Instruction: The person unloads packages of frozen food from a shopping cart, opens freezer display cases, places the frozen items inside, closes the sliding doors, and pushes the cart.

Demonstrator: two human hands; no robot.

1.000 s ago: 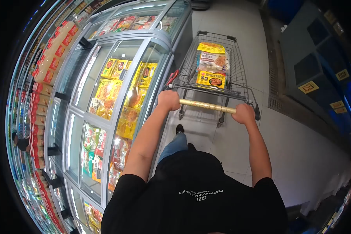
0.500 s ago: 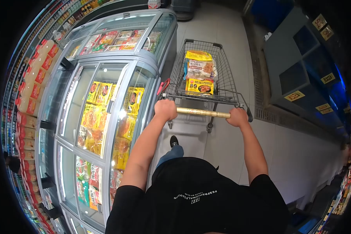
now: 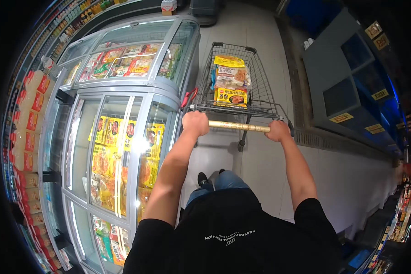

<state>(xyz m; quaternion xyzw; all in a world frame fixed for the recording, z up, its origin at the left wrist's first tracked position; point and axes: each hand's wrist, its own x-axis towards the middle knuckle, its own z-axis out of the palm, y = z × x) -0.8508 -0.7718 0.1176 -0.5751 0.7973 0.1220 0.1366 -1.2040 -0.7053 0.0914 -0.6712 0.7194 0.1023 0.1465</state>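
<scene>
My left hand [image 3: 195, 123] is wrapped around the left end of the gold-coloured handle [image 3: 239, 126] of a shopping cart [image 3: 266, 86]. The right end of that handle is in the closed fingers of my right hand [image 3: 278, 131]. Inside the dark wire basket lie a yellow food package [image 3: 231, 97] nearest me and a white-and-pink food bag [image 3: 233, 76] behind it. Another yellow package [image 3: 229, 61] shows at the far end of the pile. A red plastic piece [image 3: 190, 97] hangs at the cart's near left corner, just beyond my left hand.
Glass-topped freezers [image 3: 157, 92] holding bagged food run close along the cart's left side. Grey cabinets [image 3: 347, 86] with yellow price tags stand on the right. Tiled floor [image 3: 242, 20] stretches ahead, with a dark bin-like object [image 3: 203, 10] at the far end.
The freezers have slid back toward me in view as the cart and I move forward along them. Both hands keep their hold on the handle, and both my legs now show.
</scene>
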